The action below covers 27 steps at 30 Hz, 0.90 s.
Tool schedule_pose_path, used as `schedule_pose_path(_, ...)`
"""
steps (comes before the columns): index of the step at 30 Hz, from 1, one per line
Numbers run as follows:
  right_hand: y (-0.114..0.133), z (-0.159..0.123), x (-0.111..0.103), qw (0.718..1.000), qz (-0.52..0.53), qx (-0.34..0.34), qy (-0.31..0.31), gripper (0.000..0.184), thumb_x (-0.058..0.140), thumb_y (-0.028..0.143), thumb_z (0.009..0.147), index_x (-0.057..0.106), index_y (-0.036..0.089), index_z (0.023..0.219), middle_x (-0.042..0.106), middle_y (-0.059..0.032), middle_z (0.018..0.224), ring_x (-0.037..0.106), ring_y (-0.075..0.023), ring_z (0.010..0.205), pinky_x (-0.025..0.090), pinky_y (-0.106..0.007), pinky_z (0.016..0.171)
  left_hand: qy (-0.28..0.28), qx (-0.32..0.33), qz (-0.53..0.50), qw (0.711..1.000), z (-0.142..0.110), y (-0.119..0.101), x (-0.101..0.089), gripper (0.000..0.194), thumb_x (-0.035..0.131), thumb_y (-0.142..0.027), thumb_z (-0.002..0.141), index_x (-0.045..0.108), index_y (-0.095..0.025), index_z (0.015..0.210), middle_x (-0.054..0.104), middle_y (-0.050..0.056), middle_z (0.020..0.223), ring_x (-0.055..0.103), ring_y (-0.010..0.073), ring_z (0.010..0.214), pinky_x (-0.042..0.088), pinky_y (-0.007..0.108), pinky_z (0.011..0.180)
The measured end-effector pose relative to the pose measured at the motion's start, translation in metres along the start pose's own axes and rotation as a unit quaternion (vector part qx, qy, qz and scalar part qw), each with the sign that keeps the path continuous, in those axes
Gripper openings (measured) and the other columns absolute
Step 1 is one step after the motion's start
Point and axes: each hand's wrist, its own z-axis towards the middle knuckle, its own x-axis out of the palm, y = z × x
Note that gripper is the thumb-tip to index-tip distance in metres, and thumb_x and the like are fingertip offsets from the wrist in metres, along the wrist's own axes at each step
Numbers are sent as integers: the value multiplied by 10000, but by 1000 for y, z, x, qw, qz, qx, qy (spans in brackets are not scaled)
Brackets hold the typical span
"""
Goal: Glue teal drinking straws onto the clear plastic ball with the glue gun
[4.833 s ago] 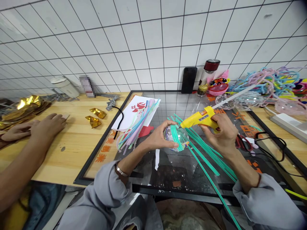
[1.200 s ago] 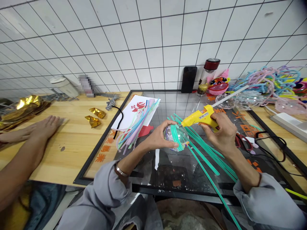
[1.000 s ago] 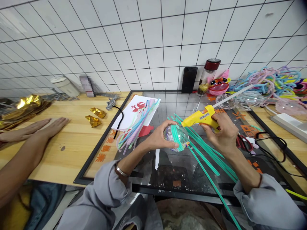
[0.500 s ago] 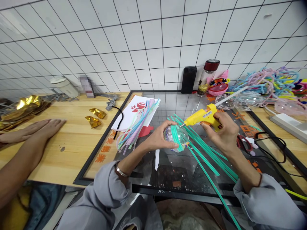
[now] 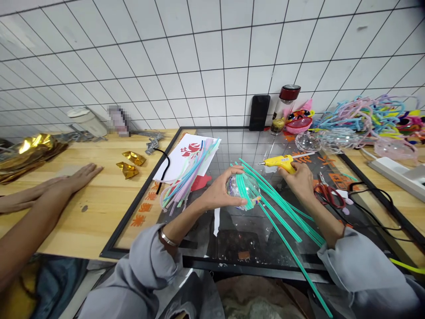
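Observation:
My left hand (image 5: 222,189) is wrapped round a clear plastic ball (image 5: 253,189) with a band of green strips (image 5: 243,188) across it; some purple and orange material also shows on it. Off to the right, my right hand (image 5: 299,179) grips a yellow glue gun (image 5: 280,163) low over the dark board, its nozzle pointing left and a glue stick (image 5: 303,155) poking from its back. Between my hands, several long green pipe cleaners (image 5: 282,206) fan toward the near right edge, partly behind the ball.
Pastel pipe cleaners (image 5: 191,177) lie on white paper (image 5: 177,155) at left. Another person's hands (image 5: 78,177) rest on the wooden table near gold foil pieces (image 5: 128,170). Red scissors (image 5: 332,197), a black cable (image 5: 372,219), a power strip (image 5: 398,177), a phone (image 5: 259,113) and a glass bottle (image 5: 282,110) are around.
The glue gun has moved away from the ball, back and to the right, down toward the board in my right hand. My left hand and the ball stay put. The other person's hand slid slightly forward.

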Motion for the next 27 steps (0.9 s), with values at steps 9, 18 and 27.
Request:
schedule_pose_path(9, 5, 0, 10, 983, -176, -15, 42, 556, 491, 547, 877, 640, 61, 1101, 639, -232, 1075, 609, -330, 968, 446, -401, 784, 9, -30, 9, 999, -1, -7, -1, 731, 841, -350, 607, 505, -203, 1240, 528, 130, 1386, 493, 318, 1311, 351, 476, 1125)
schedule_pose_path(18, 4, -4, 3, 969, -22, -215, -120, 339, 467, 430, 918, 657, 164, 1009, 646, -134, 923, 576, -280, 864, 441, -424, 752, -3, 4, 56, 998, -1, -7, 0, 717, 828, -330, 630, 515, -215, 1265, 542, 131, 1400, 509, 319, 1315, 357, 482, 1128)
schedule_pose_path(27, 47, -41, -24, 916, 227, -331, -24, 255, 490, 248, 931, 655, 218, 1123, 674, -90, 993, 621, -231, 946, 497, -406, 833, -5, 33, 57, 998, 0, -7, 0, 673, 835, -318, 641, 534, -194, 1230, 592, 123, 1333, 547, 304, 1275, 397, 448, 1108)
